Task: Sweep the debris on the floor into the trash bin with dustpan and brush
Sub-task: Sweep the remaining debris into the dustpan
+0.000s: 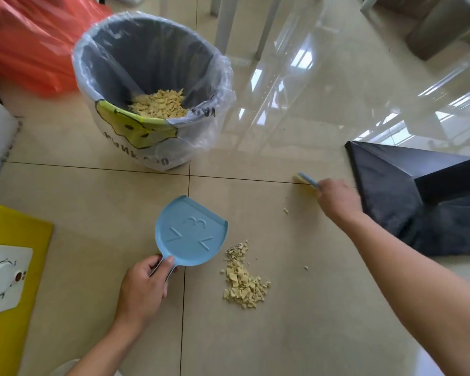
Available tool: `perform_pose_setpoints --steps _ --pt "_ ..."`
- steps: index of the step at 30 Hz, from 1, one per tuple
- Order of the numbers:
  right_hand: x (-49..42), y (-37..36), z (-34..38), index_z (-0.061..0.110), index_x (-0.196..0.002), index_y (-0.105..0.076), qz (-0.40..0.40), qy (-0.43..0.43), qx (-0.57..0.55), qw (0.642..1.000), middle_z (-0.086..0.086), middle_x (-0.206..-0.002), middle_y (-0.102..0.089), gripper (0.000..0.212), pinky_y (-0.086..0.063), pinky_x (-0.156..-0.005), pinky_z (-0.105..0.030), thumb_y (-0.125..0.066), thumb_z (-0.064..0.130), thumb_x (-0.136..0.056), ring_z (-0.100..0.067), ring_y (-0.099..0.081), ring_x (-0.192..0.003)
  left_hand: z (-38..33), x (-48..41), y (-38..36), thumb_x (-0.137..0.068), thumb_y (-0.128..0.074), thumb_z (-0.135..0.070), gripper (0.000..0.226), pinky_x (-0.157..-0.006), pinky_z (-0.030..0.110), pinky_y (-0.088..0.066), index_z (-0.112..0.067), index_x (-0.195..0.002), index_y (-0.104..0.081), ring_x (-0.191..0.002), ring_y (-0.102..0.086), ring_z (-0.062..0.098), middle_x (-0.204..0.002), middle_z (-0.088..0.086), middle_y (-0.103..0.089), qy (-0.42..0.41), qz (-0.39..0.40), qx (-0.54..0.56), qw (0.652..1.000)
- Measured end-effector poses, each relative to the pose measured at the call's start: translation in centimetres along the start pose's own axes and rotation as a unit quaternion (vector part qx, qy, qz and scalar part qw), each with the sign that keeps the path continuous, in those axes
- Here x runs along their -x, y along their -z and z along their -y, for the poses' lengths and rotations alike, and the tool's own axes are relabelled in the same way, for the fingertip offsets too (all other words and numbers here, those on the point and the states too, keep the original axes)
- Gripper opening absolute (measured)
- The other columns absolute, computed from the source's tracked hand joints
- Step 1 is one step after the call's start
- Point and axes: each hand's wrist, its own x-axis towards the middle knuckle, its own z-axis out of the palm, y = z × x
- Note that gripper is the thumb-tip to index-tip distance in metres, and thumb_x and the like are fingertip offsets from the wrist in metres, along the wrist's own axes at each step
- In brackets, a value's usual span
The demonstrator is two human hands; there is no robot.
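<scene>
My left hand grips the handle of a light blue dustpan, which lies flat on the tiled floor, empty, its open edge facing right. A pile of pale yellow debris sits just right of the pan. My right hand is stretched out to the right and holds a small blue brush, its bristles down on the tile seam. A few stray crumbs lie between the brush and the pile. The grey trash bin, lined with a clear bag, stands behind the pan and holds yellow debris.
A black pedestal base sits right beside my right hand. Orange plastic bag at the far left, a yellow box at the left edge. White table legs stand behind the bin.
</scene>
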Motion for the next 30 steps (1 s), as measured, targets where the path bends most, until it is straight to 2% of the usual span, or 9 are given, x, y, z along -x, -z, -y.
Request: perform_pose_setpoints --steps 3,6,11,13,17,19,22,26,30 --pt "2.3 -3.0 1.9 0.006 -0.105 -0.064 0.024 0.082 0.03 0.996 -0.021 -0.099 -0.066 0.02 -0.048 -0.069 -0.038 -0.05 0.008 -0.091 -0.04 -0.065 -0.088 -0.4 -0.1 -0.3 -0.101 -0.059 -0.03 0.039 -0.049 0.027 -0.031 -0.004 -0.073 -0.066 -0.04 -0.036 0.009 -0.044 0.002 -0.045 -0.003 0.014 -0.013 1.0" --pt "8.2 -5.5 4.4 0.005 -0.087 -0.063 0.018 0.162 -0.01 0.987 -0.019 -0.077 -0.065 0.003 -0.048 -0.051 -0.042 -0.062 0.004 -0.084 -0.04 -0.065 -0.063 -0.4 0.2 -0.7 -0.101 -0.059 -0.031 0.041 -0.049 0.028 -0.031 0.0 -0.074 -0.064 -0.04 -0.037 0.008 -0.044 0.002 -0.046 -0.002 0.018 -0.024 1.0" --pt "18.5 -5.0 4.3 0.019 -0.082 -0.056 0.077 0.222 0.016 0.972 -0.001 -0.066 -0.06 0.012 -0.028 -0.044 -0.033 -0.066 0.014 -0.083 -0.026 -0.054 -0.049 0.2 1.1 -1.2 -0.1 -0.059 -0.031 0.042 -0.053 0.029 -0.033 0.003 -0.076 -0.065 -0.042 -0.038 0.009 -0.044 0.001 -0.047 0.001 0.035 -0.03 0.999" --pt "20.3 -4.0 2.9 0.024 -0.086 -0.058 0.049 0.238 -0.007 0.97 0.005 -0.062 -0.055 0.015 -0.025 -0.041 -0.03 -0.071 0.017 -0.08 -0.023 -0.046 -0.045 0.6 1.4 -1.2 -0.1 -0.06 -0.03 0.041 -0.054 0.029 -0.033 0.0 -0.073 -0.064 -0.042 -0.039 0.011 -0.044 0.001 -0.047 0.0 0.044 -0.031 0.999" --pt "18.8 -2.3 -1.4 0.021 -0.087 -0.065 -0.006 0.12 -0.021 0.993 -0.002 -0.066 -0.065 0.006 -0.045 -0.046 -0.036 -0.063 0.022 -0.092 -0.031 -0.062 -0.056 1.4 1.5 -0.9 -0.1 -0.06 -0.029 0.042 -0.05 0.027 -0.034 0.006 -0.076 -0.063 -0.042 -0.038 0.011 -0.044 0.001 -0.046 0.003 0.042 -0.037 0.998" --pt "16.9 -2.0 -4.2 0.016 -0.084 -0.064 0.02 -0.01 0.006 1.0 -0.011 -0.075 -0.068 0.016 -0.046 -0.056 -0.037 -0.055 0.023 -0.095 -0.036 -0.066 -0.069 1.6 1.3 -0.6 -0.1 -0.061 -0.029 0.042 -0.045 0.02 -0.032 0.006 -0.076 -0.063 -0.04 -0.038 0.009 -0.043 0.001 -0.047 0.007 0.031 -0.041 0.999" --pt "15.8 -3.2 -5.8 0.009 -0.097 -0.068 0.101 -0.135 0.024 0.985 -0.018 -0.098 -0.071 0.024 -0.049 -0.07 -0.037 -0.047 0.019 -0.094 -0.038 -0.068 -0.091 1.7 1.0 -0.4 -0.1 -0.06 -0.029 0.044 -0.048 0.026 -0.034 0.006 -0.074 -0.062 -0.039 -0.038 0.009 -0.043 0.002 -0.046 0.011 0.023 -0.042 0.999" --pt "17.8 -5.5 0.8 0.004 -0.107 -0.068 0.15 -0.105 -0.025 0.983 -0.019 -0.105 -0.072 0.029 -0.053 -0.078 -0.037 -0.045 0.014 -0.092 -0.037 -0.069 -0.098 1.8 0.5 -0.1 -0.1 -0.061 -0.027 0.048 -0.043 0.019 -0.029 0.007 -0.067 -0.053 -0.038 -0.037 0.01 -0.043 0.003 -0.045 0.004 0.007 -0.046 0.999" --pt "19.3 -4.8 8.7 0.009 -0.101 -0.066 0.133 -0.011 -0.086 0.987 -0.018 -0.101 -0.07 0.025 -0.049 -0.071 -0.038 -0.043 0.014 -0.094 -0.039 -0.067 -0.093 2.0 0.3 0.5 -0.099 -0.062 -0.027 0.046 -0.043 0.021 -0.031 0.001 -0.063 -0.053 -0.04 -0.038 0.011 -0.05 0.022 -0.049 -0.012 0.006 -0.07 0.997"
